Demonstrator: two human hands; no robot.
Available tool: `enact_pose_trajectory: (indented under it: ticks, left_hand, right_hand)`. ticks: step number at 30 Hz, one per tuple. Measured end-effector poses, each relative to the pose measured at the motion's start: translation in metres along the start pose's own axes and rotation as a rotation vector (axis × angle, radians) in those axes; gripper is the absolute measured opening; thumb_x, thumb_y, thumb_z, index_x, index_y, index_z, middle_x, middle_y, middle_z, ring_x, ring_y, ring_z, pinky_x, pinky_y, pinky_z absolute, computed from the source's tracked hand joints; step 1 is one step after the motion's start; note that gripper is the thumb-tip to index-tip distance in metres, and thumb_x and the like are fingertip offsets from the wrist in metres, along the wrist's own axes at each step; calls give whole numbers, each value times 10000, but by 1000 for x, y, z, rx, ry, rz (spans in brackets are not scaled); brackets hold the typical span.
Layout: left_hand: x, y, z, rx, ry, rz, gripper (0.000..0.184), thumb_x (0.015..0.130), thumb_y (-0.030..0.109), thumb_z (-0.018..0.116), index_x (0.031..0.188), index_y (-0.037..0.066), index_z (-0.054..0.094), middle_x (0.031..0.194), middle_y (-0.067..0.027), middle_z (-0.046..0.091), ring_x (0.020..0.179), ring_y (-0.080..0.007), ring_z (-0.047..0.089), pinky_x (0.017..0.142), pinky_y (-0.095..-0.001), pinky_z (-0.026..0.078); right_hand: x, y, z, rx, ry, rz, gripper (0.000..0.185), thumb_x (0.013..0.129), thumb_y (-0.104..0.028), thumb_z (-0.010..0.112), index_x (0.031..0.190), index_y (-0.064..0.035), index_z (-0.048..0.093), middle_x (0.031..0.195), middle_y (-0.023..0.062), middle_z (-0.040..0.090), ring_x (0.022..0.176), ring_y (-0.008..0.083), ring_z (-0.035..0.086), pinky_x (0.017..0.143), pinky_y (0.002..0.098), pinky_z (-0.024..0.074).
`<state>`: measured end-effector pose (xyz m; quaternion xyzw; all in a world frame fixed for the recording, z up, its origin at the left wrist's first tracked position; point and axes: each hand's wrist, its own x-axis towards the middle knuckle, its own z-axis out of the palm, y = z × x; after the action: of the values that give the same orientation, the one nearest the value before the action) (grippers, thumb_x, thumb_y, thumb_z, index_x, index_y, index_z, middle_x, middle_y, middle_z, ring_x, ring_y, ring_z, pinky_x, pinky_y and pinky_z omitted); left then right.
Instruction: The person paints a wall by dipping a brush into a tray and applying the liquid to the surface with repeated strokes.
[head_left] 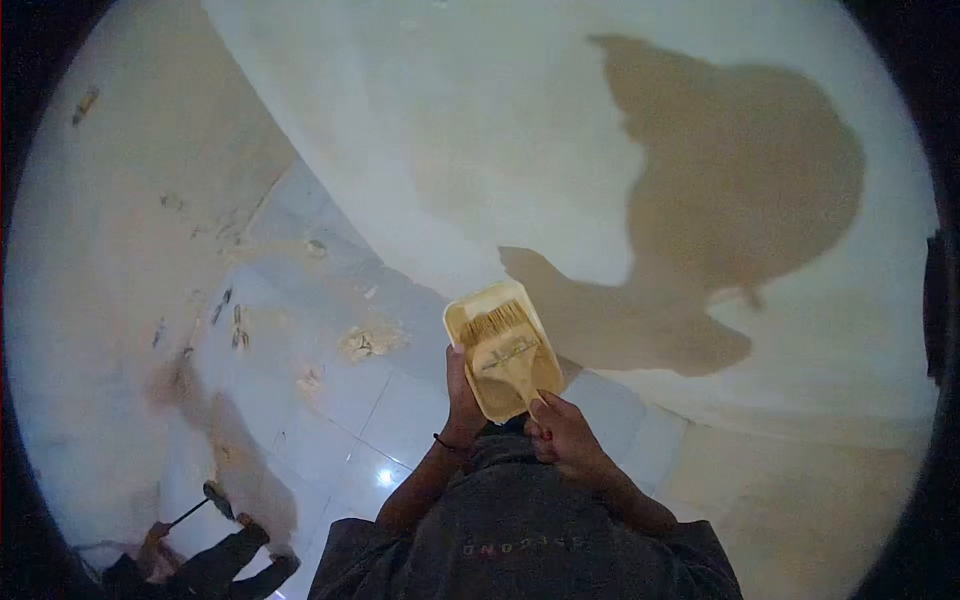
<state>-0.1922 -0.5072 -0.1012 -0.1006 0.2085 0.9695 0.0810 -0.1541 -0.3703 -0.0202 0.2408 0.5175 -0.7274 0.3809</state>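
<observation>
A cream rectangular tray [549, 372] is held up in front of my chest. My left hand [463, 395] grips its left side, with the thumb near the rim. My right hand [562, 432] is closed round the handle of a wide, flat brush [508, 350] at the tray's lower right. The brush lies over the inside of the tray, bristles toward the upper left, and is coated in the same cream colour. A dark band circles my left wrist.
A pale wall [450, 130] fills the upper right, with large shadows on it. Crumpled pieces [368, 343] and scattered debris lie on the tiled floor [400, 405]. At the lower left, another person's hands [158, 532] hold a long-handled tool [190, 512].
</observation>
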Motion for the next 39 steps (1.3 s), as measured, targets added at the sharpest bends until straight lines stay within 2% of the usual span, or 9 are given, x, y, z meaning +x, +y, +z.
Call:
enact_pose_trajectory:
  ticks: [4, 10, 14, 20, 22, 26, 28, 36, 39]
  left_hand:
    - [3, -7, -19, 28, -9, -85, 621, 841, 507, 288, 1240, 32, 297, 1192, -190, 405, 1084, -311, 431, 912, -422, 361]
    - [0, -20, -44, 88, 10, -127, 620, 839, 508, 286, 1239, 34, 299, 1184, -180, 411, 1069, -306, 441, 903, -412, 370]
    - [-2, -22, -41, 117, -73, -76, 622, 841, 509, 279, 1234, 28, 305, 1167, -176, 428, 1055, -299, 455, 889, -400, 385]
    - [-6, -26, -31, 195, 7, 37, 594, 853, 483, 270, 1220, 19, 324, 1130, -176, 460, 1024, -289, 482, 878, -390, 396]
    - [-2, -20, -26, -31, -32, -15, 433, 885, 388, 291, 1148, 45, 310, 1087, -150, 450, 998, -251, 494, 828, -383, 436]
    - [6, -14, -48, 122, -28, -82, 478, 881, 413, 279, 1181, 44, 318, 1120, -163, 447, 1017, -267, 484, 848, -397, 423]
    - [11, -3, -38, 82, -76, -223, 522, 874, 439, 270, 1217, 48, 321, 1156, -171, 437, 1047, -290, 464, 868, -415, 405]
    - [55, -6, -101, 24, -166, -389, 555, 866, 457, 282, 1248, 55, 298, 1193, -167, 412, 1085, -308, 429, 898, -435, 373]
    - [59, -12, -115, 38, -166, -393, 561, 866, 461, 275, 1257, 59, 286, 1203, -167, 402, 1087, -308, 427, 901, -437, 368]
  right_hand:
    - [-2, 4, 9, 115, 13, -8, 232, 888, -257, 406, 1028, -72, 417, 617, -26, 380, 412, 31, 279, 353, 177, 238]
    - [6, 16, 15, 156, 41, -77, 190, 888, -261, 406, 963, -87, 420, 619, -17, 379, 405, 30, 276, 348, 174, 231]
    - [10, 22, 6, 211, -9, -82, 196, 888, -247, 404, 1001, -89, 421, 617, -14, 383, 397, 30, 274, 335, 172, 221]
    - [13, 27, 1, 119, 7, -139, 238, 884, -241, 417, 1057, -76, 418, 618, -16, 380, 409, 25, 275, 342, 162, 217]
    - [23, 33, -6, 115, 1, -160, 245, 884, -240, 420, 1061, -70, 420, 615, -17, 378, 417, 24, 277, 348, 158, 222]
    - [43, 51, -6, 140, 6, -246, 272, 881, -243, 430, 1074, -51, 422, 611, -22, 373, 439, 21, 289, 365, 147, 240]
    - [56, 64, -10, 122, 44, -271, 278, 880, -246, 433, 1078, -51, 424, 611, -25, 377, 441, 22, 294, 364, 152, 249]
    - [103, 97, -1, 154, 217, -301, 273, 884, -232, 411, 1079, -44, 446, 608, -33, 400, 457, 24, 323, 381, 165, 286]
    - [122, 118, -13, -133, 302, -414, 302, 883, -244, 406, 1095, -34, 453, 606, -32, 404, 476, 35, 343, 421, 172, 306]
